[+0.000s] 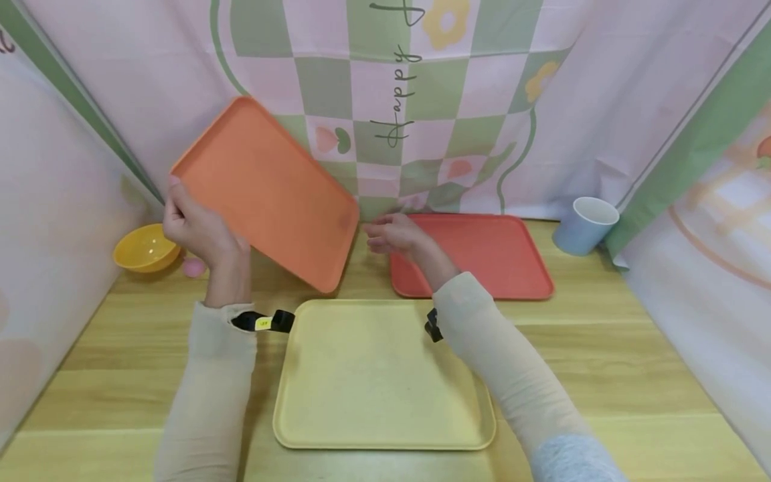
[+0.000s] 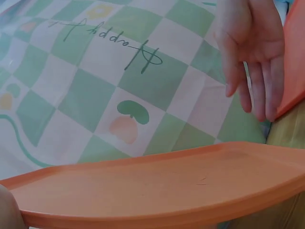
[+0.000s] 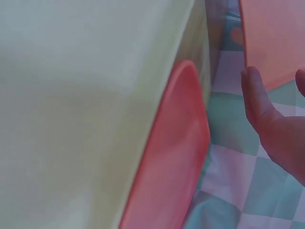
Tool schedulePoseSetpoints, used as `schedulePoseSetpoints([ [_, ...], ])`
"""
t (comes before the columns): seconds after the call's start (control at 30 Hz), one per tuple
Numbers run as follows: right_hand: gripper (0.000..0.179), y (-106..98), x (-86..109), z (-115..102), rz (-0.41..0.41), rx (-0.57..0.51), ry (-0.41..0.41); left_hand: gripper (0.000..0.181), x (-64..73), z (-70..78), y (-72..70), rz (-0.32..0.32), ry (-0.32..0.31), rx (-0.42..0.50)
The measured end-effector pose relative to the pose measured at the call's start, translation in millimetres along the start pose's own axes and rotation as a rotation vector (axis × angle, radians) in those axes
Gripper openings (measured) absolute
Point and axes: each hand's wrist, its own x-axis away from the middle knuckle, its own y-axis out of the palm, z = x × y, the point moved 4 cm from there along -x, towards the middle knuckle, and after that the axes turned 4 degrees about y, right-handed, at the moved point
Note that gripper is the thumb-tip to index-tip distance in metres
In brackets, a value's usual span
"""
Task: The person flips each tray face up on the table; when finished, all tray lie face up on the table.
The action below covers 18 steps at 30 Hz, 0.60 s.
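Note:
My left hand (image 1: 195, 224) grips an orange tray (image 1: 271, 187) by its left edge. The tray is held up tilted, its inner face toward me and its low corner close over the table. My right hand (image 1: 394, 234) is beside the tray's right corner, fingers extended and holding nothing; the left wrist view shows its open palm. Behind that hand, a red tray (image 1: 482, 258) lies flat at the back of the table, partly covered by the right forearm. A pale yellow tray (image 1: 379, 375) lies in front, between my forearms.
At the back left stand a yellow bowl (image 1: 147, 249) and a small pink round object (image 1: 194, 268). A light blue cup (image 1: 581, 227) is at the back right corner. A checked cloth (image 1: 379, 87) hangs behind the table, with more cloth along both sides.

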Motion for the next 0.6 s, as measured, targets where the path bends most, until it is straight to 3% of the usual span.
schedulePoseSetpoints([
  [0.43, 0.051, 6.2, -5.4, 10.8, -0.102, -0.213, 0.019, 0.038, 2.6, -2.5, -5.3, 0.025, -0.225, 0.214],
  [0.6, 0.049, 3.7, -7.4, 12.8, -0.078, -0.227, -0.007, 0.033, 1.3, -4.7, -8.7, 0.057, -0.274, 0.25],
])
